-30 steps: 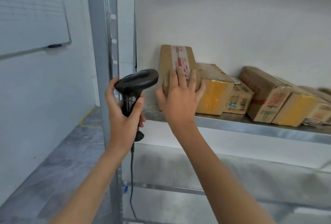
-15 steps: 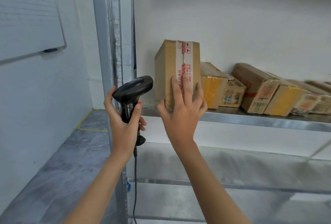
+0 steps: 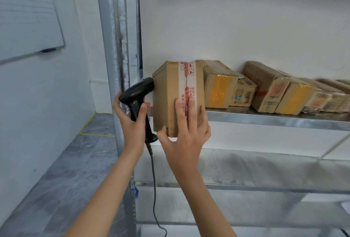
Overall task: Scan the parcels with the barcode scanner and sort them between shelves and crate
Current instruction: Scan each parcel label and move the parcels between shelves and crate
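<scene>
The taped parcel [image 3: 171, 96] stood upright at the left end of the upper shelf [image 3: 265, 118], with its long axis vertical and its lower near edge hanging over the shelf lip. It was just beside the next box [image 3: 217, 85] in a row of parcels [image 3: 280, 89] that ran to the right along the wall. The right hand [image 3: 186, 138] was the nearer one to it and lay directly on its near face: the fingers [image 3: 192, 111] were straight and spread, pointing up along the red and white tape, while the thumb [image 3: 162, 132] was hooked around the lower left corner. So this hand held the parcel with flat fingers and thumb together, not in a closed fist. The left hand [image 3: 132, 121] was wrapped tightly around the handle of the barcode scanner [image 3: 138, 91], whose head pointed right and almost touched the left side of the parcel; I could not tell if they really touched. The cable [image 3: 154, 189] hung down between the two arms. I judged that the parcel was either being seated on the shelf or lifted off it, and the move depended on the right hand alone, because the left one was busy. No label was visible on the faces shown. The lower shelf [image 3: 246, 187] was also in view.
</scene>
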`<state>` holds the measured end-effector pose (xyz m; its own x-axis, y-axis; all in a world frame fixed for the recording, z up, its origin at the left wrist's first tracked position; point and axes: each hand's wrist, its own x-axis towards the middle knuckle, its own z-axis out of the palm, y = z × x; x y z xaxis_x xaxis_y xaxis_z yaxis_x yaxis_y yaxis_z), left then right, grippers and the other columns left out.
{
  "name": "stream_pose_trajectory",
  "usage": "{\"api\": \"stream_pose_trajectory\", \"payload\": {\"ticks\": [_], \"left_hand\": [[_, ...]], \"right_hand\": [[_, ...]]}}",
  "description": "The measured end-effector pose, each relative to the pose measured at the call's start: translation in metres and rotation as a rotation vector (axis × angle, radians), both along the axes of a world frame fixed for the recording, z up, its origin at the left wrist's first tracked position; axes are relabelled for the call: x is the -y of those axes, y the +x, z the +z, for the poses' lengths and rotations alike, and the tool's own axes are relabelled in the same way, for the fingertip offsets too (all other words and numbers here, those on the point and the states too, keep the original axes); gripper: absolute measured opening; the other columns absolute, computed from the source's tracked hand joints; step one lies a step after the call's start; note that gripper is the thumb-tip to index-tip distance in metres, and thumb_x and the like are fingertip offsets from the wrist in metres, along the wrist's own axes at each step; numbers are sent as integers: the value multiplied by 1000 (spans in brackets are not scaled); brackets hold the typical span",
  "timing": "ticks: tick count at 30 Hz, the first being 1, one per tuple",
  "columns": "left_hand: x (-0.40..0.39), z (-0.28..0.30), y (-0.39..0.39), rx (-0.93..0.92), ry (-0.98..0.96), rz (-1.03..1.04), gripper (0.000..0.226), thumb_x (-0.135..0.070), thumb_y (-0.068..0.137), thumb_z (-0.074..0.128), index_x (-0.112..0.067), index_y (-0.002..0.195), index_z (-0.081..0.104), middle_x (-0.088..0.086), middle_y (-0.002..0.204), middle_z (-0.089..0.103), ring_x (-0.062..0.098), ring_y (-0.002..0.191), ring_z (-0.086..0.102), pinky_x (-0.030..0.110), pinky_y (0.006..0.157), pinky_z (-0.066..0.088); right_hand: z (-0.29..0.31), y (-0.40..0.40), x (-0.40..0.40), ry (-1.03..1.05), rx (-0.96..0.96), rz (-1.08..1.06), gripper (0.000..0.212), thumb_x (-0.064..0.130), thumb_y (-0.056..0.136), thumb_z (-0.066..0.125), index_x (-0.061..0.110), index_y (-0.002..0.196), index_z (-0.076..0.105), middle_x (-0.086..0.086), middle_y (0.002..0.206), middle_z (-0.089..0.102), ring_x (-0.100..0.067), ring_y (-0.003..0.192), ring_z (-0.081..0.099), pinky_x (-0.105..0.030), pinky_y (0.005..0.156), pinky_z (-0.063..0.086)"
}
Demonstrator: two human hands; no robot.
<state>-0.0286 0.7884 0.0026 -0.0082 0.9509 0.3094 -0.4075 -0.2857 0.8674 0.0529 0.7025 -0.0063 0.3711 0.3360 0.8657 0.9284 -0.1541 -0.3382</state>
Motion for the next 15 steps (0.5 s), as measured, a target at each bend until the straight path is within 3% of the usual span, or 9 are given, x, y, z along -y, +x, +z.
{"api": "stream_pose_trajectory", "payload": {"ticks": [3,5,6,8,10,12,15], "left_hand": [[10,0,4,22,-20,-61,64,-24,96,67,-40,145,29,-4,117,73,19,110,69,54,108,46],[14,-3,8,55,-20,-75,58,-9,101,58,-29,147,28,-21,94,75,11,97,69,50,107,47],[16,-4,8,68,-26,-75,58,-7,101,57,-28,147,29,-22,93,74,10,96,69,51,107,47],[16,-8,6,89,-48,-65,59,-12,100,62,-32,147,31,-9,111,73,17,105,68,59,107,45],[19,-11,2,98,-49,-53,62,-21,96,67,-38,145,33,3,123,69,26,110,66,64,106,43],[24,-15,-3,96,-32,-13,67,-27,92,69,-39,146,32,0,128,67,27,117,64,64,107,43],[32,-22,-12,89,28,48,65,-26,93,70,-43,143,33,4,142,55,26,124,61,58,111,42]], "right_hand": [[0,-6,5,-39,-84,27,73,43,82,61,28,150,40,-8,161,32,-41,145,31,-59,103,38],[0,-7,9,-63,-158,68,77,49,86,59,32,154,27,-8,163,23,-41,148,22,-64,108,35],[0,-7,11,-70,-206,107,79,50,88,59,36,155,20,-6,165,17,-39,151,15,-66,111,31],[2,-4,18,-78,-312,211,83,45,91,62,47,154,8,6,167,3,-30,154,2,-66,116,22],[4,0,26,-76,-366,290,88,33,93,66,48,155,5,14,167,-2,-22,155,1,-60,119,24],[4,5,33,-81,-392,325,89,20,93,68,41,157,9,13,167,7,-15,154,10,-49,118,34],[1,4,38,-126,-544,346,85,10,95,66,36,155,13,10,162,26,-6,146,28,-30,117,34]]}}
